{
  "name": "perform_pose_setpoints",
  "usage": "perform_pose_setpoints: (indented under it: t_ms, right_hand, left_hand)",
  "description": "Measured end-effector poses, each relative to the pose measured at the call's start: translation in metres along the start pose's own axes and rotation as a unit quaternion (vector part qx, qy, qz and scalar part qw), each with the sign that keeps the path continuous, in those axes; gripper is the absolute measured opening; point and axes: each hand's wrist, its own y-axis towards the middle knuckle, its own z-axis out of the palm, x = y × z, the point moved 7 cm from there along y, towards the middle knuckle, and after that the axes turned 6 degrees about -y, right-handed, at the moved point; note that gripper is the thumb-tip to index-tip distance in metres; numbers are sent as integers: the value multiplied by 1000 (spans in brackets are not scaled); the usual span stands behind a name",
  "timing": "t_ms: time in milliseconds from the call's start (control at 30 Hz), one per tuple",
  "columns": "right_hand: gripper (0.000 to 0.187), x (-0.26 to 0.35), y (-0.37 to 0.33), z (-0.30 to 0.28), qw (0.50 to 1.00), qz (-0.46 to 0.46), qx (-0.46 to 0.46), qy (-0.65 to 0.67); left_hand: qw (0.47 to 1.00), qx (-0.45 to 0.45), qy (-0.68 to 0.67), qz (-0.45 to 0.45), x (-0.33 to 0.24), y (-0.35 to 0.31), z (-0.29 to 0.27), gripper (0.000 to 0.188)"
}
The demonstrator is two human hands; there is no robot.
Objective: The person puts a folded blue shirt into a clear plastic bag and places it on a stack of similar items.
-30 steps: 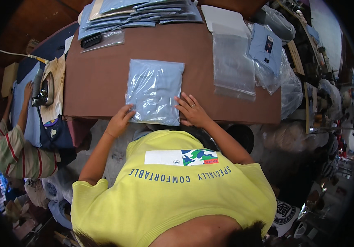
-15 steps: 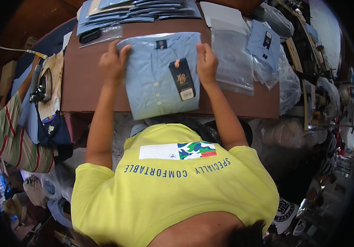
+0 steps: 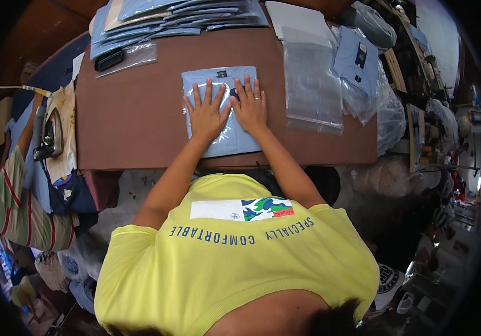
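A folded light-blue shirt in a clear plastic bag (image 3: 231,140) lies flat on the brown table (image 3: 131,120), close to its front edge. On its upper half my left hand (image 3: 207,115) rests palm down, fingers spread. My right hand (image 3: 250,109), with a ring on one finger, presses flat just beside it. The thumbs come close together near the middle of the pack. Most of the dark hang tag is covered by my right hand; a small dark neck label shows beyond the fingertips. Glare streaks the plastic.
Bagged blue shirts (image 3: 179,19) are piled at the back left, with a black object (image 3: 109,59) on plastic before them. Clear bags (image 3: 313,84) and another folded shirt (image 3: 356,61) lie right. At far left, a co-worker's arm (image 3: 29,126) is near an iron (image 3: 52,134).
The shirt pack, held up by its sides before, now lies on the table. Both hands have moved from its edges to lie flat on top, closer together.
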Motion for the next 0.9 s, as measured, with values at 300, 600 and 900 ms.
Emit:
perform_pose_setpoints:
  t_ms: [300, 600, 900]
  right_hand:
    - [54, -1, 2, 6, 998, 24, 50, 14]
    - [54, -2, 8, 17, 999, 12, 24, -33]
    - [54, -82, -56, 30, 904, 220, 200, 309]
  left_hand:
    - [999, 51, 1, -19, 4, 4, 8, 55]
    - [999, 46, 23, -5, 12, 7, 21, 58]
    - [937, -61, -251, -234, 66, -69, -39, 81]
